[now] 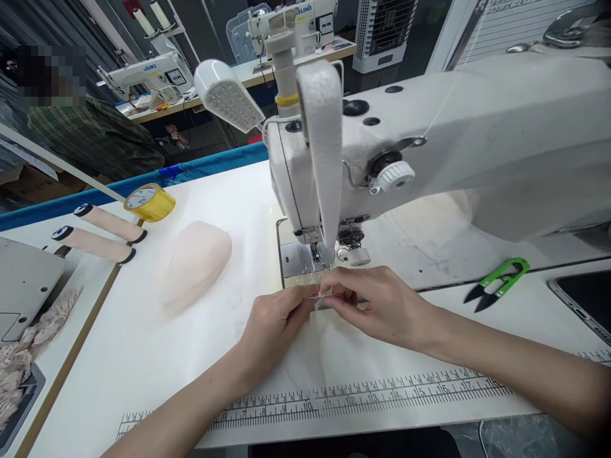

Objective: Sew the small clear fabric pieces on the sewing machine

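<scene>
Just in front of the sewing machine's (315,254) presser foot, my two hands meet fingertip to fingertip. My left hand (274,327) is closed in a pinch on a thin white thread (314,298). From the other side, my right hand (382,305) pinches the same small white bit, its finger and thumb pressed together. The fingers partly cover it, so its full shape is hidden. Behind the fingertips lies the metal needle plate (296,259). A pale pink, rounded fabric piece (200,264) lies on the table left of the machine.
Green thread snips (499,283) lie at the right, beside a dark-screened phone (587,299). Two pale thread cones (98,243) and a yellow tape roll (150,202) are at the left. A printed ruler (382,394) runs along the front edge. A person (90,133) is behind, at left.
</scene>
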Action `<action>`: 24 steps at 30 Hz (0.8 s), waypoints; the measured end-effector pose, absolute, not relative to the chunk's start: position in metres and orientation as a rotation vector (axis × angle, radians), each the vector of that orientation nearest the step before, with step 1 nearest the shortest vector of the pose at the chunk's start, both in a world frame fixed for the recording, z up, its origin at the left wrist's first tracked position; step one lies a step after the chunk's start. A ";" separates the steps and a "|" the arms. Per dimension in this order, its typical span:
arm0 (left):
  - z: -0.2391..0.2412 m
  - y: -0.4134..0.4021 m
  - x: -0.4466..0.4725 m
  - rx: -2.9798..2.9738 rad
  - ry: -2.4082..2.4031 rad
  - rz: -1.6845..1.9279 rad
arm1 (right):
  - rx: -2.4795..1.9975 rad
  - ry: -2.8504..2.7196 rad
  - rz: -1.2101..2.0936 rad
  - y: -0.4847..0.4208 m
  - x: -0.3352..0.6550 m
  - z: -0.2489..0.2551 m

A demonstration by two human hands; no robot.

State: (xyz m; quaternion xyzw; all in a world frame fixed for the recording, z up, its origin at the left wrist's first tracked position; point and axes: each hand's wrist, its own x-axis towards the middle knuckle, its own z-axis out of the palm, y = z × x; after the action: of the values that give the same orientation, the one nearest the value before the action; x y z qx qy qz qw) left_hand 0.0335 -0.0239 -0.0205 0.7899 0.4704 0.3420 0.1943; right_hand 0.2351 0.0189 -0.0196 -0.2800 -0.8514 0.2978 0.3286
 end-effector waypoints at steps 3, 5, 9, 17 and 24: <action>-0.020 -0.025 0.033 2.245 1.338 0.953 | -0.734 -2.244 0.781 0.019 0.235 -0.020; -0.020 -0.026 0.032 2.238 1.390 0.940 | -0.727 -2.252 0.786 0.018 0.236 -0.021; -0.020 -0.027 0.032 2.249 1.446 0.965 | -0.707 -2.252 0.796 0.018 0.237 -0.021; -0.020 -0.027 0.032 2.367 1.362 1.028 | -0.621 -2.220 0.643 0.020 0.235 -0.019; -0.019 -0.027 0.035 2.377 1.281 1.005 | -0.210 -2.364 -0.203 0.018 0.244 -0.016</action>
State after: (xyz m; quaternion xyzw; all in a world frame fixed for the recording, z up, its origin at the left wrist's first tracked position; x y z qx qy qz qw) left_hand 0.0348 -0.0268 -0.0189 0.8181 0.4409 0.3457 0.1297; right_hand 0.2442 0.0175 -0.0157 -0.0819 -0.9218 -0.0790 0.3707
